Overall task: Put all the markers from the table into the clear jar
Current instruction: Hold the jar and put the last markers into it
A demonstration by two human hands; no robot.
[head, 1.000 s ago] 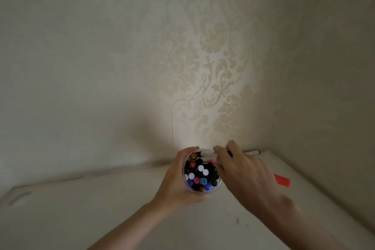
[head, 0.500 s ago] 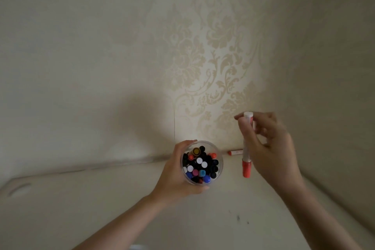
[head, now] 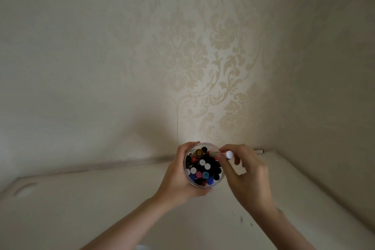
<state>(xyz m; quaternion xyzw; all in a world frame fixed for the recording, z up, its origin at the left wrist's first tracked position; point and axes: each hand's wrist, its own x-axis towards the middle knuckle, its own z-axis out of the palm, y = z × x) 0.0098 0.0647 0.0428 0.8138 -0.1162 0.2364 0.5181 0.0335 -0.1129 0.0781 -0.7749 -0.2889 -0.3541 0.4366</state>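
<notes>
A clear jar point(head: 222, 175) packed with several upright markers, their coloured caps showing, stands above the white table point(head: 101, 209). My left hand point(head: 178, 176) wraps around the jar's left side. My right hand point(head: 246, 174) pinches a white marker with red trim point(head: 223, 154), tilted across the jar's far right rim with its white end toward me. One thin black pen point(head: 259, 151) lies on the table by the wall, behind my right hand.
Patterned wallpaper covers the wall behind and the wall on the right, forming a corner at the table's far right. A few dark specks point(head: 241, 219) mark the table near my right forearm.
My right hand came down from holding the marker upright beside the jar and now lays it over the jar's rim. The left hand still holds the jar.
</notes>
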